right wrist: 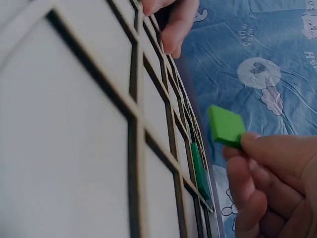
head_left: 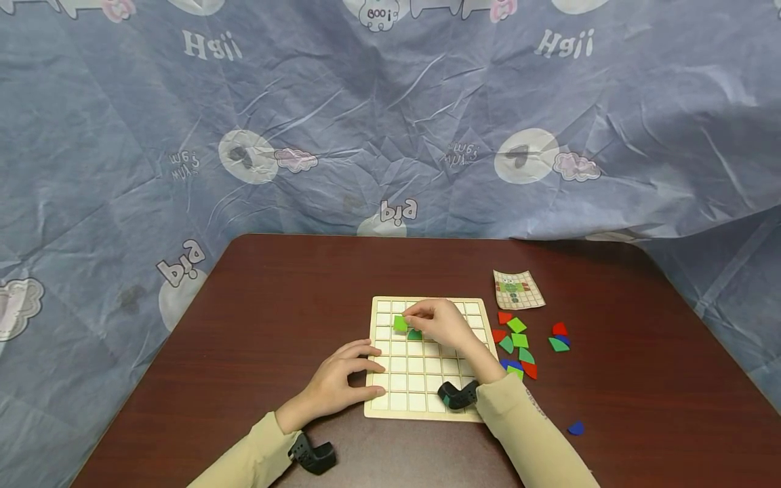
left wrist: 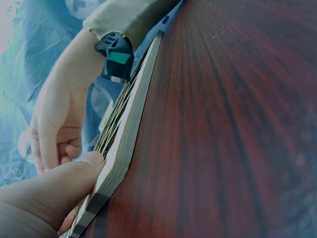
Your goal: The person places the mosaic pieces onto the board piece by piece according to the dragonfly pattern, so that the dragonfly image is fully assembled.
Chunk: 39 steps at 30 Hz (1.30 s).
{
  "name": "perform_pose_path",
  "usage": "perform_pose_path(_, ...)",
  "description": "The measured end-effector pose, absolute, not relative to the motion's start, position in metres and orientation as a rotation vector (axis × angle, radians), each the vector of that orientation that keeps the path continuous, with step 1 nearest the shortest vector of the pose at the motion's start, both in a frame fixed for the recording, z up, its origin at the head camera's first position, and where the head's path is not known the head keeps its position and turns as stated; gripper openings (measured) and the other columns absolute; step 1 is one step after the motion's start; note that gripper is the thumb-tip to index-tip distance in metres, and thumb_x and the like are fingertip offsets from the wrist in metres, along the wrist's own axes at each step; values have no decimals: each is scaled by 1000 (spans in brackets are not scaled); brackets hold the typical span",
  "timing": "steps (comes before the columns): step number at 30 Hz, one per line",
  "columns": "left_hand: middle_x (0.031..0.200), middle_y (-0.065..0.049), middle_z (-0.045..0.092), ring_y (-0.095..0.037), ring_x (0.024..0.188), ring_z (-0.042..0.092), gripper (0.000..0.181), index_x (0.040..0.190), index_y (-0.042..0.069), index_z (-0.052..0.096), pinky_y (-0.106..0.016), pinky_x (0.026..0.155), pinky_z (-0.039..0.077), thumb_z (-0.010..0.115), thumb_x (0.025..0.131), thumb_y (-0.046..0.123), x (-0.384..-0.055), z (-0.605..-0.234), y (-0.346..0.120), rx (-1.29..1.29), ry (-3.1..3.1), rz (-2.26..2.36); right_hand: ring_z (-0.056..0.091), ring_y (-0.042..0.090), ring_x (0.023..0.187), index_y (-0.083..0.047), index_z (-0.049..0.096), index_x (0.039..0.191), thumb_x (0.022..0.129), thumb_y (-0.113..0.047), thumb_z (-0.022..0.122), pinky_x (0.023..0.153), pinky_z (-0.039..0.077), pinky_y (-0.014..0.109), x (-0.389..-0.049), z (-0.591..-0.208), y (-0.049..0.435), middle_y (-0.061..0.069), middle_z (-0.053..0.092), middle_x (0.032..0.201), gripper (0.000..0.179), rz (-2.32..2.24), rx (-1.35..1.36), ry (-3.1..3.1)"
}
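Observation:
Between thumb and fingertips my right hand (head_left: pixel 444 324) pinches a light green square tile (right wrist: pixel 227 125) by one edge, raised over the upper left of the wooden grid board (head_left: pixel 398 404). A dark green curved tile (right wrist: pixel 200 171) sits in one of the board's cells, just below the held tile in the head view. At the board's left edge rests my left hand (head_left: pixel 335 379), fingers spread and relaxed. In the left wrist view its thumb (left wrist: pixel 81 173) lies against the board's rim.
Right of the board lie several loose tiles, among them a green square (head_left: pixel 519 340), a red piece (head_left: pixel 560 329) and, nearer the front, a blue piece (head_left: pixel 575 428). A pattern card (head_left: pixel 518 291) with a gridded picture lies behind them. A printed cloth (head_left: pixel 390 122) hangs behind the table.

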<state>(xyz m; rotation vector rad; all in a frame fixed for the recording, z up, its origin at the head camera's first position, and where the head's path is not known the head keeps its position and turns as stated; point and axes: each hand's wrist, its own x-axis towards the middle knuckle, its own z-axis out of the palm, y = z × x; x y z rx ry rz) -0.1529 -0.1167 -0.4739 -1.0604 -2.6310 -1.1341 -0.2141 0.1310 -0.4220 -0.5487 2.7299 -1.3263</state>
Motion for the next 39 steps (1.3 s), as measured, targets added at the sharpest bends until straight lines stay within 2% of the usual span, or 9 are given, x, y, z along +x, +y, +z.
perform_pose_path(14, 124, 3, 57, -20, 131, 39, 31, 103, 21, 72, -44, 100, 41, 71, 81, 44, -152, -474, -117, -1071, -2613, -1120, 62, 11, 79, -17, 75, 95, 88, -21, 68, 71, 52, 31, -214, -433, 124, -6, 69, 89, 11, -1174, -576, 2796)
perform_pose_path(31, 125, 3, 57, -20, 131, 39, 30, 103, 21, 72, -45, 101, 41, 72, 81, 42, -152, -472, -117, -1069, -2615, -1139, 60, 10, 76, -17, 76, 91, 85, -17, 71, 66, 51, 28, -215, -436, 122, -5, 69, 88, 8, -1131, -601, 2819)
perform_pose_path(39, 124, 4, 57, -21, 131, 39, 30, 102, 21, 72, -45, 100, 41, 72, 81, 42, -152, -473, -117, -1058, -2620, -1133, 60, 10, 77, -14, 76, 95, 86, -18, 69, 68, 51, 28, -212, -424, 127, -5, 68, 90, 11, -1149, -631, 2785)
